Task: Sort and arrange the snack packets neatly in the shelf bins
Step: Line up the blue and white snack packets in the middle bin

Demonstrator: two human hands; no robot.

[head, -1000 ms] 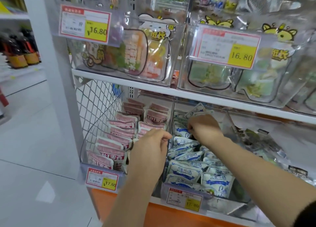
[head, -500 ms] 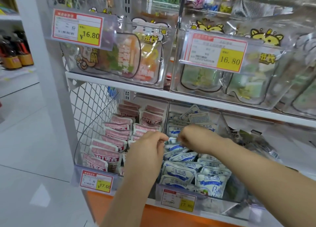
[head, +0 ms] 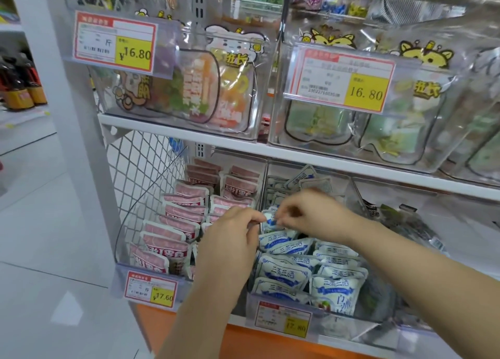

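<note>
Right hand (head: 311, 212) has pulled forward from the rear of the bin and left hand (head: 230, 242) has come across to meet it. Both are now on one blue-white packet (head: 270, 220), held just above the stacked rows, midway back in the middle bin (head: 351, 329). Left fingers (head: 254, 220) pinch its near edge and right fingers (head: 286, 215) curl over the top; the exact contact is blurred. Judgement: it's a light, soft, puffy pouch in slick film, so it will flex and slip rather than break. Take it by the flat sealed edge, not the belly. Matching packets lie overlapped in front. Pink packets (head: 184, 215) fill the next bin left.
</note>
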